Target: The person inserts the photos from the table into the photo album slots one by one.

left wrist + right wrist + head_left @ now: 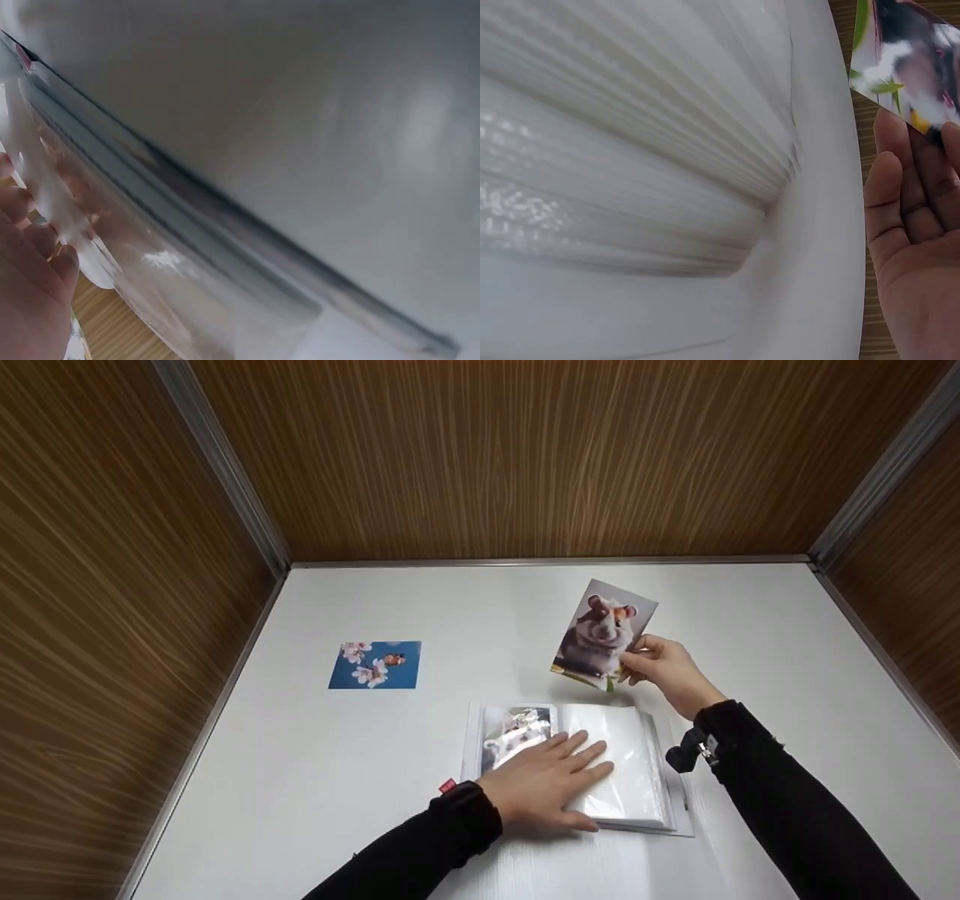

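A photo album (622, 765) lies spread on the white table, clear sleeves on its right page and a photo (517, 727) with glare in the left page's sleeve. My left hand (551, 780) rests across both pages, fingers spread and straight. Above the album's top right corner, my right hand (664, 671) pinches a hamster photo (600, 634) by its lower right edge, the picture tilted and facing up. In the right wrist view, part of that photo (907, 64) shows above the right hand (922, 225). Album sleeves (165, 262) stand beside the left hand (34, 277) in the left wrist view.
A blue photo with pink blossoms (375, 665) lies flat on the table (300, 780) to the left of the album. Wood-grain panels (495, 457) close off the back and both sides. A metal strip (547, 562) runs along the table's back edge.
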### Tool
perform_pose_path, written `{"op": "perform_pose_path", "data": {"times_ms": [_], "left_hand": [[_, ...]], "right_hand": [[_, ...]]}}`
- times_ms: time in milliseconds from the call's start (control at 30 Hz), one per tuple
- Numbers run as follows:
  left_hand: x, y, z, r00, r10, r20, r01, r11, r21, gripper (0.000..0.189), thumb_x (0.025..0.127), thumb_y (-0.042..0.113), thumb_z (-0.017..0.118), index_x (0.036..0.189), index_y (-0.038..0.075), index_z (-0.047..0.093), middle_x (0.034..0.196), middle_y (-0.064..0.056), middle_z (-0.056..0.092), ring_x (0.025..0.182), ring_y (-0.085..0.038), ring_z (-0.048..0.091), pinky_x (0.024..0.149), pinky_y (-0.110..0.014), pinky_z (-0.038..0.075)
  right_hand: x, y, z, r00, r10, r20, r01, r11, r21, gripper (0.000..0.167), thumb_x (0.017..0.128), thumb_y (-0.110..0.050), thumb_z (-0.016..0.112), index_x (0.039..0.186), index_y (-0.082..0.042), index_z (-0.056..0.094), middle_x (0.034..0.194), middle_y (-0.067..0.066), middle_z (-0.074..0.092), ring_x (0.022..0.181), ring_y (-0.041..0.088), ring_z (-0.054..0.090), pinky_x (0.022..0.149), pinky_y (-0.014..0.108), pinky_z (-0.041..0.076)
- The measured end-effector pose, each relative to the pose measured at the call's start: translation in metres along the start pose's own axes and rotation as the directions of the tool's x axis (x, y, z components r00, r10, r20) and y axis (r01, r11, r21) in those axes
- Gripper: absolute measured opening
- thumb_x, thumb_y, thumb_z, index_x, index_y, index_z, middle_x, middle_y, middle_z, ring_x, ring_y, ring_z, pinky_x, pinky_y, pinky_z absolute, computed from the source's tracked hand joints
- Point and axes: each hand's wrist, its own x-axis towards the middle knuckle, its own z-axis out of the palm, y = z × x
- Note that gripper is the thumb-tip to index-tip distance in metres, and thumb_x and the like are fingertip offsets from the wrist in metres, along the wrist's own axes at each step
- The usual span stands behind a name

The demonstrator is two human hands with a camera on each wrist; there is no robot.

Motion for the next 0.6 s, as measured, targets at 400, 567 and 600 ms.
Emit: {"op": "perform_pose_path", "data": {"times_ms": [400, 567, 600], "left_hand": [[0.001, 0.001, -0.018, 1.000, 0.000, 0.010, 0.001, 0.999, -0.051, 0.079, 0.091, 0.073, 0.028, 0.155, 0.027, 0.019, 0.163, 0.000, 0.015, 0.150, -0.025, 0.011, 0.123, -0.038, 0.010], [0.001, 0.001, -0.017, 1.000, 0.015, -0.016, -0.015, 1.000, -0.006, 0.078, 0.092, 0.072, 0.029, 0.155, 0.025, 0.023, 0.162, -0.002, 0.019, 0.149, -0.027, 0.016, 0.122, -0.040, 0.015], [0.000, 0.001, -0.017, 1.000, 0.015, -0.020, -0.015, 1.000, -0.001, 0.078, 0.092, 0.072, 0.029, 0.155, 0.025, 0.023, 0.162, -0.002, 0.019, 0.149, -0.028, 0.016, 0.122, -0.040, 0.015]], "right_hand": [[0.003, 0.000, 0.010, 0.996, 0.088, 0.019, -0.085, 0.987, -0.133, 0.028, 0.090, -0.023, 0.069, 0.103, 0.001, 0.062, 0.081, -0.005, 0.071, 0.077, 0.010, 0.064, 0.076, 0.030, 0.051], [0.002, 0.000, 0.016, 0.993, 0.121, 0.004, -0.119, 0.985, -0.124, 0.019, 0.088, -0.020, 0.069, 0.097, -0.004, 0.062, 0.081, -0.007, 0.071, 0.079, 0.010, 0.065, 0.079, 0.028, 0.051], [0.002, 0.001, 0.016, 0.993, 0.119, 0.008, -0.117, 0.985, -0.125, 0.019, 0.089, -0.019, 0.069, 0.097, -0.004, 0.062, 0.082, -0.006, 0.071, 0.079, 0.010, 0.065, 0.079, 0.028, 0.052]]}}
